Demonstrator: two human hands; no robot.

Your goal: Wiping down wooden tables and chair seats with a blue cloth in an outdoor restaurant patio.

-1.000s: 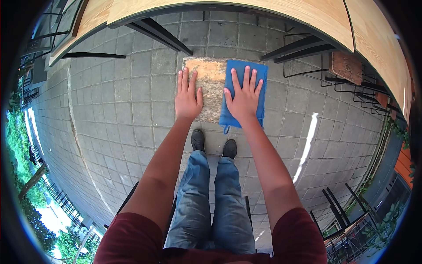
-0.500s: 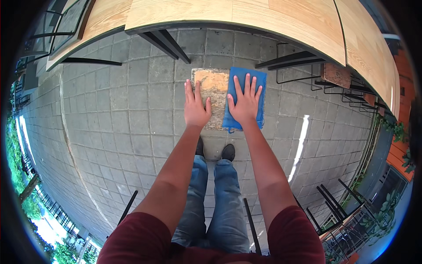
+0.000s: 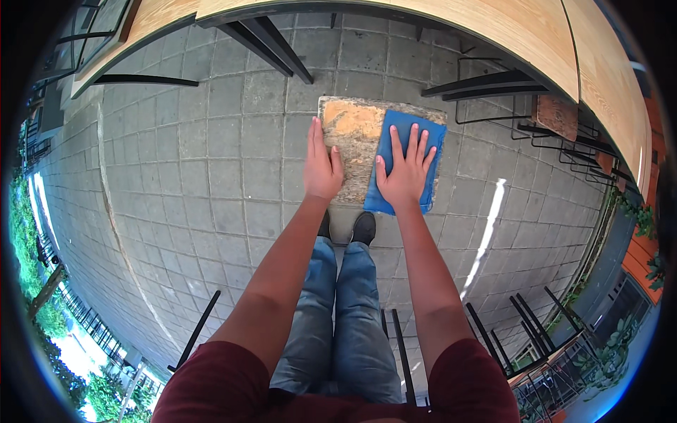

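Observation:
A worn square wooden board [image 3: 355, 166], like a stool seat, lies in front of me with patchy, peeling orange-brown paint at its upper left. My left hand [image 3: 324, 168] holds the board's left edge, its fingers close together along the side and the thumb over the top. On the board's right half lies a folded blue cloth [image 3: 379, 195]. My right hand [image 3: 407, 173] rests flat on this cloth, palm down and fingers spread. What supports the board underneath is hidden.
Beyond the board runs a light wooden table [image 3: 486, 28] with dark metal legs [image 3: 271, 46]. A brown-seated stool [image 3: 555, 116] stands at the far right. Grey paving [image 3: 190, 176] lies all around, with my dark shoes [image 3: 364, 228] just below the board. Black metal legs [image 3: 201, 328] flank me.
The cloth and my right hand have shifted right relative to the board, uncovering more of its middle. My left hand has turned more edge-on along the board's left side. The view has shifted slightly.

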